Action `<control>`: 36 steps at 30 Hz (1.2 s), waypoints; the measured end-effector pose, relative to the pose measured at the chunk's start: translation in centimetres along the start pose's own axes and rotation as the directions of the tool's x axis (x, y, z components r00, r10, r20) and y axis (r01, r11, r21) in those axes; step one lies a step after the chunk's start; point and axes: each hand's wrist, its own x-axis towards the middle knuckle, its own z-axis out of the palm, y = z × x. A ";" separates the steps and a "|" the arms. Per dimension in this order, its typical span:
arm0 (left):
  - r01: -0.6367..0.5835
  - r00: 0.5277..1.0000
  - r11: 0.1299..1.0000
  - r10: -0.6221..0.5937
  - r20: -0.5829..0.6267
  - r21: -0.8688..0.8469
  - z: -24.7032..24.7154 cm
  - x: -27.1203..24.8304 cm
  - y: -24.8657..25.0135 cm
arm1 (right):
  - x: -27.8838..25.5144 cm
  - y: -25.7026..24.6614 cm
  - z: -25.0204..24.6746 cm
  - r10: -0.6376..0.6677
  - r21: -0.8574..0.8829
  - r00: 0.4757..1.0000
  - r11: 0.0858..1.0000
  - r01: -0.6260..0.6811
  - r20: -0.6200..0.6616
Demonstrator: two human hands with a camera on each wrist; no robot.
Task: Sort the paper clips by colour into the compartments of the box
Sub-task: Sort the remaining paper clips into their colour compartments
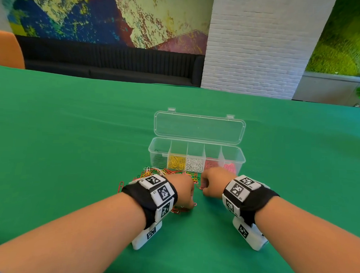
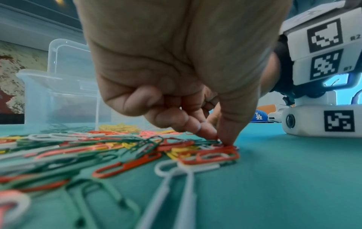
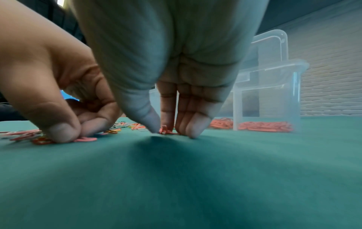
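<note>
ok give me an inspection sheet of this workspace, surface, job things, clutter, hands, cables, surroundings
surface: green cloth covers the table, wrinkled under the right fingertips.
job's things: clear box, lid open, five compartments holding green, yellow, white, red and pink clips; mixed paper clip pile unsorted in front of it.
clutter: blue cap at the far table edge.
hands: left hand pinches in the pile, on what looks like a red clip; right hand pinches a small reddish clip on the cloth.
cables: nothing seen.
surroundings: painted wall, white brick pillar, dark bench, orange chair.
</note>
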 end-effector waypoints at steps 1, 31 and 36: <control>-0.001 1.000 1.000 0.001 -0.003 0.015 0.0 0.0 0.1 | 0.0 0.0 -0.1 -0.009 0.016 1.000 1.000 0.009 0.002; 0.061 0.991 0.982 -0.081 -0.110 -0.178 -3.3 -3.9 -6.2 | 0.2 0.1 0.6 -0.038 0.090 0.998 0.995 0.034 0.042; 0.134 0.981 0.943 -0.169 -0.092 -0.305 -2.4 -4.8 -8.7 | -0.1 -0.1 0.7 -0.040 0.109 0.996 0.994 0.031 0.076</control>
